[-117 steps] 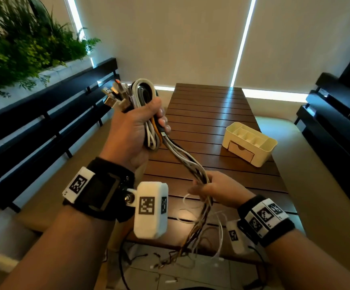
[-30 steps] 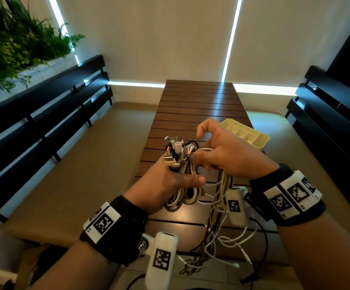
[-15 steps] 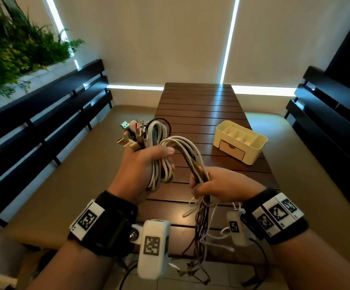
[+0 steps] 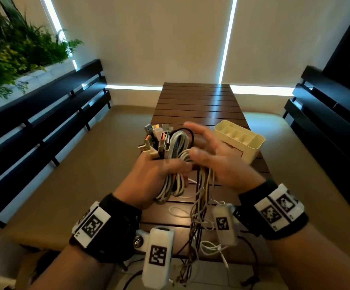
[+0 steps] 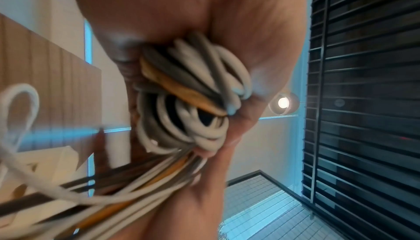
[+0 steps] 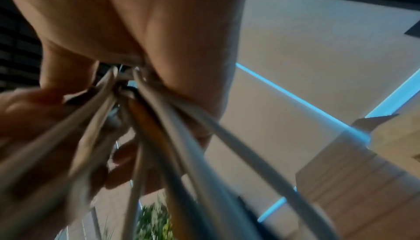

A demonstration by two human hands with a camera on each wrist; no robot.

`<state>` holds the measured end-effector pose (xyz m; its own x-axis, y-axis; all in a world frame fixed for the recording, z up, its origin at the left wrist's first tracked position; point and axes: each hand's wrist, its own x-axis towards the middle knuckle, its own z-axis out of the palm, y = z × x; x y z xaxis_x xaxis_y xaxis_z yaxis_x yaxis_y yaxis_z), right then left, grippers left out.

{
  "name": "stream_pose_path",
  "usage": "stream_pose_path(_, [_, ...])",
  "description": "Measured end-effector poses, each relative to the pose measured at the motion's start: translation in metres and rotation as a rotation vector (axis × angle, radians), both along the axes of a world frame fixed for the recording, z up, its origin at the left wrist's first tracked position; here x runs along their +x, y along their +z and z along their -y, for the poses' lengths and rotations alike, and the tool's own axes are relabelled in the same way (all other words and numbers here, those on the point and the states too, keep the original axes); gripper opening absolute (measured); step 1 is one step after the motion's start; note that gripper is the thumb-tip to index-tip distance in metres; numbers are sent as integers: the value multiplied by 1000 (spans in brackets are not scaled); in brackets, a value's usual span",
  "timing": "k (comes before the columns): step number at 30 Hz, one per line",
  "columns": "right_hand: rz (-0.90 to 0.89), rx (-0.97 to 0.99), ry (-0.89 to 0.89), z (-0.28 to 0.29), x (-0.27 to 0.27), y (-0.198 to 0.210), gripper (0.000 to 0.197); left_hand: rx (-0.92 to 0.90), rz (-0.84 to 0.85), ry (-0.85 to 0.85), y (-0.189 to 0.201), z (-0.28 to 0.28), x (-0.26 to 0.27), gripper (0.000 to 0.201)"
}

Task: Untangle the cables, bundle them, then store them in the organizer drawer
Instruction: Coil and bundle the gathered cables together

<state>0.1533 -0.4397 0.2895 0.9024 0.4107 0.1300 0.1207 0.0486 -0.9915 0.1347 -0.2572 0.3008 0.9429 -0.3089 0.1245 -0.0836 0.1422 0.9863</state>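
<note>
My left hand grips a coil of white, grey and orange cables above the table's near end, with several USB plugs sticking up out of the fist. The left wrist view shows the same coil packed into the left hand. My right hand hovers just right of the coil, blurred, its fingers straight and spread. Loose strands run down from under its thumb past the table edge. In the right wrist view these strands stream across the right hand. The cream organizer sits behind the right hand, its drawer front mostly hidden.
The dark slatted wooden table stretches away ahead. Black slatted benches run along the left and the right. Green plants fill the upper left. Cable ends dangle to the tiled floor.
My right hand has let go of the strands it pinched low down, risen beside the coil and spread its fingers. The left hand still holds the coil, now a little nearer the organizer.
</note>
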Motion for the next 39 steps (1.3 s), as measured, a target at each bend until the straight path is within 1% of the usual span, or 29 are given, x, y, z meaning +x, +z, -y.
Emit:
stream_pose_path(1, [-23, -38, -13, -6, -6, -5, 48, -49, 17, 21, 3, -1, 2, 13])
stream_pose_path(2, [-39, -82, -29, -11, -11, -11, 38, -101, 21, 46, 5, -3, 4, 21])
stream_pose_path(3, [-40, -123, -44, -13, -15, -18, 34, -149, 24, 82, 7, -7, 7, 26])
stream_pose_path(6, [9, -134, -88, -16, -18, -27, 32, -201, -27, 152, 6, -20, 15, 18])
stream_pose_path(8, [38, -88, -163, -17, -15, -23, 35, -200, -85, 136, 1, -22, 14, 17])
stream_pose_path(9, [45, -59, -203, -18, -14, -19, 35, -195, -115, 119, -3, -21, 12, 10])
stream_pose_path(10, [46, -32, -231, -20, -13, -15, 33, -182, -140, 91, -6, -18, 9, 8])
stream_pose_path(11, [44, -7, -248, -21, -12, -11, 29, -176, -159, 60, -10, -16, 6, 14])
stream_pose_path(13, [35, 3, -269, -25, -12, -5, 25, -193, -203, 21, -18, -11, 2, 33])
stream_pose_path(14, [28, -3, -274, -28, -14, -2, 26, -206, -215, 17, -21, -10, 1, 33])
stream_pose_path(15, [19, -2, -277, -31, -15, -1, 30, -214, -215, 20, -22, -9, 0, 28])
stream_pose_path(17, [-8, 18, -265, -37, -18, 2, 47, -208, -202, 41, -24, -10, 1, 20])
stream_pose_path(18, [-17, 25, -265, -39, -18, 2, 53, -191, -186, 56, -23, -11, 1, 21])
stream_pose_path(23, [-33, 9, -314, -42, -16, 4, 41, -109, -100, 107, -18, -12, 1, 29])
stream_pose_path(25, [-12, -21, -305, -42, -17, 5, 38, -113, -95, 117, -19, -13, 2, 29])
stream_pose_path(27, [45, -95, -327, -43, -19, 6, 35, -108, -100, 115, -20, -15, 3, 28])
stream_pose_path(29, [123, -195, -360, -43, -16, 5, 35, -103, -104, 83, -21, -15, 3, 28])
stream_pose_path(31, [175, -261, -372, -43, -14, 3, 36, -107, -99, 51, -21, -17, 3, 22])
stream_pose_path(33, [197, -264, -359, -42, -12, 1, 38, -106, -80, 24, -20, -18, 3, 26])
stream_pose_path(36, [211, -326, -340, -38, -9, -1, 40, -78, -80, 2, -20, -20, 5, 23])
stream_pose_path(39, [220, -360, -314, -37, -8, -3, 44, -12, -76, 0, -21, -22, 6, 21])
